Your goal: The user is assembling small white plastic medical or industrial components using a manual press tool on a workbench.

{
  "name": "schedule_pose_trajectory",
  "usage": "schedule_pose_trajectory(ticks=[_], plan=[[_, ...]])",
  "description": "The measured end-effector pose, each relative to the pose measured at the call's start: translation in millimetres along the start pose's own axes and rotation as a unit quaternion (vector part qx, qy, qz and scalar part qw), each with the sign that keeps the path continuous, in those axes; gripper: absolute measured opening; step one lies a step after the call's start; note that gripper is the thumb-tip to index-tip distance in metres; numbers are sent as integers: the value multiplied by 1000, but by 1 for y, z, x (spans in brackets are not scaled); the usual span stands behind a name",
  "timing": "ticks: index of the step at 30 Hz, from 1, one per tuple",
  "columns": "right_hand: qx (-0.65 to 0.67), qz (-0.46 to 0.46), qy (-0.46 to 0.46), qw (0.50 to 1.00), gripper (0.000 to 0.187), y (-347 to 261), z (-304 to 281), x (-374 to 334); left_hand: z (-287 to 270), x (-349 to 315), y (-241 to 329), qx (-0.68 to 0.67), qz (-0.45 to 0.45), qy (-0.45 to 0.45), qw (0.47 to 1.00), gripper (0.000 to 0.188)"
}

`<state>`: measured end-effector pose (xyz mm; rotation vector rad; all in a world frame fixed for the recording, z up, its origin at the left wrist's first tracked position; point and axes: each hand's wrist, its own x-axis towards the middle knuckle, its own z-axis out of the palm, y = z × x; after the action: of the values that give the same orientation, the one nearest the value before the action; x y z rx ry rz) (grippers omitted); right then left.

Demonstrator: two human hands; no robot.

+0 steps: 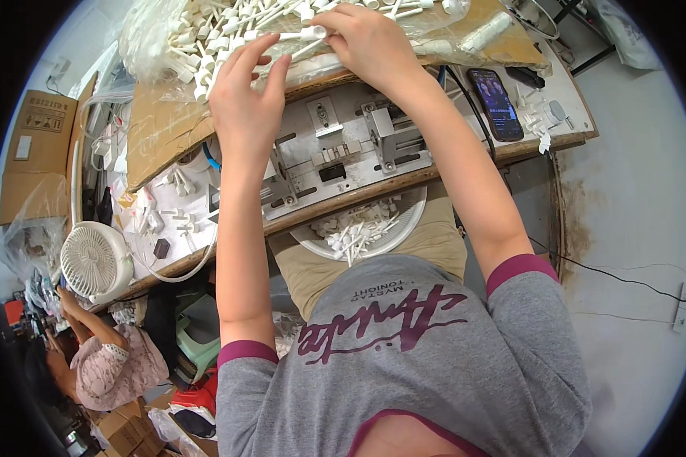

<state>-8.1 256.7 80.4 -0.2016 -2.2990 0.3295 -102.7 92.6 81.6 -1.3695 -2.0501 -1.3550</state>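
Observation:
My right hand (367, 44) pinches a white plastic stem with a round cup-like end (312, 33) over the pile. The stem's thin end points toward my left hand (248, 95), whose thumb and fingers are apart. Its fingertips are close to that thin end; whether they touch it I cannot tell. Beneath both hands, a heap of similar white plastic pieces (236, 19) lies on clear plastic film and brown cardboard (160, 133). Below the cardboard edge, a metal fixture (335, 152) with clamps and brackets is mounted on the bench.
A white bowl (415, 221) of white pieces rests on my lap. On the bench's right lie a phone (497, 105) with its screen lit and loose white parts (541, 114). A white fan (95, 259) stands at the left edge. Another person (122, 358) sits at lower left.

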Motion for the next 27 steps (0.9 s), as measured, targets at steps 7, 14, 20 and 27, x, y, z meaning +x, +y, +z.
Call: schedule_pose_trajectory(ticks=[7,14,20,27], plan=[[170,-8,69,983,28,-49,-25,-63,44,29,-24,84,34,-113,989,30],[187,62,-52,979,27,-76,-41,-141,31,38,2,63,-59,-156,984,35],[32,-40,-127,991,26,-82,-18,-165,20,31,5,28,-58,-138,988,26],[-90,-89,-191,973,21,-93,-3,-145,14,33,-6,73,33,-99,992,25]])
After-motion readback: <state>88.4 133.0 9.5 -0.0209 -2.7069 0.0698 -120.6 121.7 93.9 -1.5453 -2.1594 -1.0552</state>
